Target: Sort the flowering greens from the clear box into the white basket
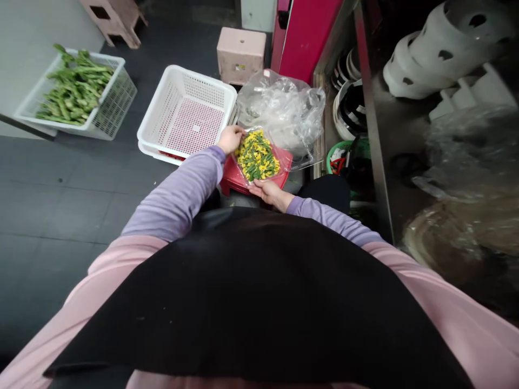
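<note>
A clear plastic bag of chopped yellow and green vegetables (258, 155) lies on a small red stool (286, 160). At the bag's upper left edge my left hand (231, 139) has its fingers closed on the plastic. My right hand (268, 193) grips the lower edge of the same bag, thumb on top and the other fingers partly hidden beneath. Just behind the stool is a heap of clear plastic bags (284, 108). To the left of my left hand stands a white perforated basket (152, 121) with nothing seen inside but its reddish-looking slotted bottom.
Another white basket (115, 102) holds green stalks (75, 92) at the far left. A pale pink stool (241, 51) stands behind the plastic heap. On the right, a metal shelf edge (375, 135) runs beside stacked white containers (438, 51). A green-rimmed basket (331, 154) sits below it.
</note>
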A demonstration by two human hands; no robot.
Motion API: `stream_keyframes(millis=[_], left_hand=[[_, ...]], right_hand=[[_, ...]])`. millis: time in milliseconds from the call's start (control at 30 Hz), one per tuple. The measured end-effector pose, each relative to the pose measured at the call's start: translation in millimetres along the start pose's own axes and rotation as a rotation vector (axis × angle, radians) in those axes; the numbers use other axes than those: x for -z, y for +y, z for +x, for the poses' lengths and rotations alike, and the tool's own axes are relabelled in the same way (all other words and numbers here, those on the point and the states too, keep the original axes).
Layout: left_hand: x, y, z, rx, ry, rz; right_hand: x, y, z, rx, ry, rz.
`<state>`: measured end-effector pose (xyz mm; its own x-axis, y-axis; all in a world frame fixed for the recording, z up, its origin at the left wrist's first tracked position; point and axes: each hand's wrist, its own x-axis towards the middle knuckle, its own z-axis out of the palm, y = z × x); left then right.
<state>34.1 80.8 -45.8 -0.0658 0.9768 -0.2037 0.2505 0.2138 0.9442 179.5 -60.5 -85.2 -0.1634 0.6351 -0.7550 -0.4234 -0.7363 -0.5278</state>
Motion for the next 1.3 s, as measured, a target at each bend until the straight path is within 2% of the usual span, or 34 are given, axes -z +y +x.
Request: stream_keyframes(millis=[33,133,233,333,467,533,667,767,833,933,1033,1100,1133,1200,1267,1300], left_hand=[[7.3,-7,-10,-0.018,0.006,0.059],[23.5,-31,-47,-0.134,-0.070,0.508],[19.9,-49,-70,-0.177,-0.144,0.666],[1.5,-56,-69,-0.236,-0.195,0.704],[-18.3,-60,-56,-0.278,-0.152,0.653],[-21.2,-64,-53,-0.236,-0.120,0.549],[-17.3,-69,-55,-0.049,-0.108,0.255],[-7.7,-70,-55,0.063,-0.073,0.065],[2.6,-71,-55,0.096,0.008,-0.003],[18.7,-77,-59,0.172,0.124,0.088],[23.9,-87,-71,0.188,0.069,0.418],[20.4,-95,-80,0.125,-0.044,0.600],[17.7,-98,-83,0.094,-0.098,0.654],[13.3,-103,-86,0.054,-0.167,0.705],[11.8,-103,-85,0.027,-0.175,0.698],[12.2,-100,-84,0.014,-0.158,0.676]], right_hand=[[-3,0,3,0.015,-0.011,0.004],[-6,2,-5,-0.057,-0.080,-0.158],[-2,-2,-28,-0.135,-0.149,-0.426],[3,-17,-46,-0.082,-0.170,-0.474],[6,-36,-41,-0.017,-0.131,-0.303],[7,-35,-32,-0.009,-0.100,-0.308],[8,-15,-15,0.000,-0.131,-0.552],[6,2,-1,0.128,-0.181,-0.764],[5,10,9,0.206,-0.205,-0.930],[2,14,15,0.196,-0.211,-1.081],[-2,2,5,0.236,-0.220,-1.160],[-3,-16,-7,0.405,-0.189,-1.288],[-3,-27,-13,0.529,-0.132,-1.383],[0,-47,-24,0.726,0.070,-1.611],[3,-59,-30,0.706,0.179,-1.854],[4,-60,-31,0.661,0.173,-1.954]])
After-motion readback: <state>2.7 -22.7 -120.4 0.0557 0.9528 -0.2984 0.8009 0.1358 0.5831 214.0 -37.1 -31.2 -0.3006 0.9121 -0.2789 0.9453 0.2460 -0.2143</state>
